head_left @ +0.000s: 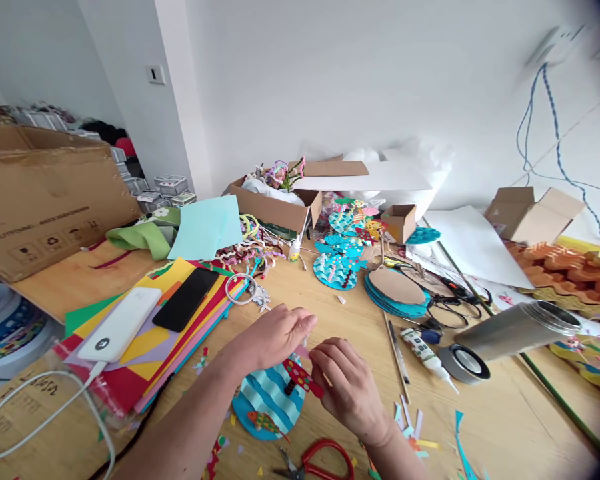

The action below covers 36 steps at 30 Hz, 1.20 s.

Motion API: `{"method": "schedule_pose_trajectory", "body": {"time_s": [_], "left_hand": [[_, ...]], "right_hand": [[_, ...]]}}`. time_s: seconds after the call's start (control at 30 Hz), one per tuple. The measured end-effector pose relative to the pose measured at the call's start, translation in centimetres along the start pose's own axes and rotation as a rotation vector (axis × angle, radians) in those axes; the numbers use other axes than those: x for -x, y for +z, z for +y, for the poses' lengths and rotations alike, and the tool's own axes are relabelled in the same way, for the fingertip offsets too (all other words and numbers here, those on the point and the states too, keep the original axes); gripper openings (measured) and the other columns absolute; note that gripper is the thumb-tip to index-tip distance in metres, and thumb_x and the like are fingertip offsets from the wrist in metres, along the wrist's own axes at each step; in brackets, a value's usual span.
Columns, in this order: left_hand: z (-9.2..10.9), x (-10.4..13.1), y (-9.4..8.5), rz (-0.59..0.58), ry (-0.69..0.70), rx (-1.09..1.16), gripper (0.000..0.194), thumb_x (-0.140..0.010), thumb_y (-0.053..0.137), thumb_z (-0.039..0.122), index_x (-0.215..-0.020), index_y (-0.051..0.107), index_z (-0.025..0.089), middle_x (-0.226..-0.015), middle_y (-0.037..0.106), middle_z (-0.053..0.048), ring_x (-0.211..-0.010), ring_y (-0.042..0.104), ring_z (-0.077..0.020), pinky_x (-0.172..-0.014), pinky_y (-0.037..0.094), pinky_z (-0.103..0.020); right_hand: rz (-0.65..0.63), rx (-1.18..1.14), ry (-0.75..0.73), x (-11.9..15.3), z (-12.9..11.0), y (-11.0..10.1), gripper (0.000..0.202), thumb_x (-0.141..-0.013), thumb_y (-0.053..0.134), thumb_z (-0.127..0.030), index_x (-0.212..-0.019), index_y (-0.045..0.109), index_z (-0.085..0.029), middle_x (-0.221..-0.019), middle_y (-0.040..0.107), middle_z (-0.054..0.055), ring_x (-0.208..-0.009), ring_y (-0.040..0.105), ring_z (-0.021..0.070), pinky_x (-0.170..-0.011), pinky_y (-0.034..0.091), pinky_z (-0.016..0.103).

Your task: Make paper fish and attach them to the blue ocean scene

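A red paper fish cutout (304, 378) with coloured dots is pinched in the fingers of my right hand (349, 387). It hovers over or touches a round blue disc (253, 393) with light-blue wavy strips; I cannot tell which. My left hand (279, 335) is closed just above and left of the cutout, its fingertips turned away and hidden. A small pinkish bit (304, 351) shows between the two hands. On the disc's lower part is a green and orange paper fish (266, 423). Red-handled scissors (325, 457) lie in front of the disc.
Coloured paper sheets (180, 267) bear a white power bank (123, 323) and a black phone (186, 300) at left. Cardboard discs (397, 287), a glue bottle (429, 357) and a steel flask (513, 330) stand or lie at right. Finished wavy discs (336, 270) lie behind.
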<state>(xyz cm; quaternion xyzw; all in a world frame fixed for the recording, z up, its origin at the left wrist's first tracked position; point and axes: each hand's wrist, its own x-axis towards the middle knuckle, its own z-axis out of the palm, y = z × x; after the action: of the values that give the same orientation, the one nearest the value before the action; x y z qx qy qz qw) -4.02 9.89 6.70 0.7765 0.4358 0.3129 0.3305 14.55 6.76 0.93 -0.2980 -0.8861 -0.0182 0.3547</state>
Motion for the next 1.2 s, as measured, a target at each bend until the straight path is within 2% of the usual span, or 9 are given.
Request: {"method": "schedule_pose_trajectory", "body": {"time_s": [0.1, 0.33, 0.67, 1.2], "left_hand": [[0.1, 0.0, 0.0, -0.058, 0.003, -0.007, 0.038, -0.094, 0.034, 0.043, -0.089, 0.066, 0.023, -0.084, 0.067, -0.003, -0.086, 0.061, -0.0181, -0.080, 0.044, -0.027], [0.3, 0.0, -0.1, -0.060, 0.011, 0.029, 0.038, -0.094, 0.033, 0.042, -0.091, 0.066, 0.023, -0.084, 0.068, -0.003, -0.086, 0.062, -0.0183, -0.081, 0.045, -0.027], [0.6, 0.0, 0.0, -0.053, 0.033, 0.005, 0.038, -0.095, 0.033, 0.042, -0.089, 0.066, 0.023, -0.083, 0.068, -0.003, -0.086, 0.062, -0.0185, -0.082, 0.044, -0.028], [0.7, -0.1, -0.2, -0.128, 0.045, -0.184, 0.044, -0.098, 0.022, 0.038, -0.094, 0.062, 0.020, -0.088, 0.065, -0.003, -0.089, 0.059, -0.0162, -0.083, 0.043, -0.027]], "right_hand": [[0.001, 0.005, 0.000, 0.0, 0.0, -0.1, 0.023, -0.084, 0.045, -0.006, -0.100, 0.055, -0.018, -0.080, 0.062, 0.007, -0.077, 0.056, 0.0183, -0.068, 0.048, 0.034], [0.009, -0.019, 0.014, 0.1, 0.0, 0.1, 0.024, -0.083, 0.045, -0.005, -0.100, 0.055, -0.018, -0.080, 0.062, 0.006, -0.076, 0.056, 0.0181, -0.067, 0.048, 0.034], [0.094, -0.184, 0.203, -0.4, -0.3, 0.6, 0.017, -0.084, 0.050, -0.006, -0.092, 0.056, -0.019, -0.074, 0.058, 0.004, -0.069, 0.053, 0.0160, -0.059, 0.044, 0.030], [0.068, -0.231, 0.344, -0.2, -0.3, 1.0, 0.012, -0.085, 0.051, -0.010, -0.090, 0.054, -0.020, -0.075, 0.058, 0.002, -0.069, 0.054, 0.0152, -0.059, 0.043, 0.028]]}}
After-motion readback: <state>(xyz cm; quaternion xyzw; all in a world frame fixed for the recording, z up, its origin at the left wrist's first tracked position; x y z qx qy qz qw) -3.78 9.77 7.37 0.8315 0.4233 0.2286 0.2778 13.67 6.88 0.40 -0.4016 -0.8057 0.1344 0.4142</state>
